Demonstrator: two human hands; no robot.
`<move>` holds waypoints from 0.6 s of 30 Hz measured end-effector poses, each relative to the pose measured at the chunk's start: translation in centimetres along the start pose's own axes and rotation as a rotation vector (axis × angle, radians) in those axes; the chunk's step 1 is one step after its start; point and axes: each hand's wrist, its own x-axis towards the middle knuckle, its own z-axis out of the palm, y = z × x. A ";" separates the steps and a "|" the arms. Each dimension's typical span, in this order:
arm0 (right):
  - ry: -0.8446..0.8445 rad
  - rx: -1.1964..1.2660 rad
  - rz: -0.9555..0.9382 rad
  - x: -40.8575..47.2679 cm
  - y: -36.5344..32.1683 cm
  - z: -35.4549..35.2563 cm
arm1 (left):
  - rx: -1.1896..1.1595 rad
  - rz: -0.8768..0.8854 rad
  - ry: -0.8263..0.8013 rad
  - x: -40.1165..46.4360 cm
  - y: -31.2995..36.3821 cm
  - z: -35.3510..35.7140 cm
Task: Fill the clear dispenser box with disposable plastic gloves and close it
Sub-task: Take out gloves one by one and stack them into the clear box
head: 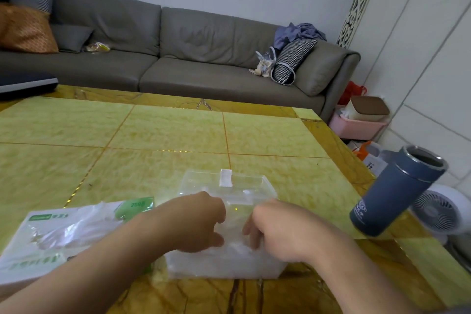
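The clear dispenser box (265, 269) stands at the near edge of the yellow table (163, 130). Its lid (244, 182) is up at the back, with a white latch (225, 177) on the top edge. A wad of thin clear plastic gloves (234, 250) lies inside the box. My left hand (196, 222) and my right hand (277, 229) are both over the open top, fingers curled down into the gloves. The fingertips are partly hidden in the plastic. A green and white glove bag (51, 237) lies flat to the left of the box, under my left forearm.
A dark blue open tumbler (397, 191) stands on the table's right edge, close to my right arm. A white fan (441, 209) sits on the floor beyond it. A grey sofa (193, 58) runs behind the table, and a pink bin (356, 127) stands at the right.
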 end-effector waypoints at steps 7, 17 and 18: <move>-0.031 -0.130 0.050 0.8 -0.4 0.3 | 0.075 0.007 -0.026 0.4 1.0 0.5; 0.180 0.188 0.054 -0.3 -1.1 -0.7 | -0.266 0.042 0.000 1.1 0.1 0.8; 0.148 0.247 0.046 -0.1 -1.3 -0.5 | -0.273 0.052 0.027 1.0 0.1 0.7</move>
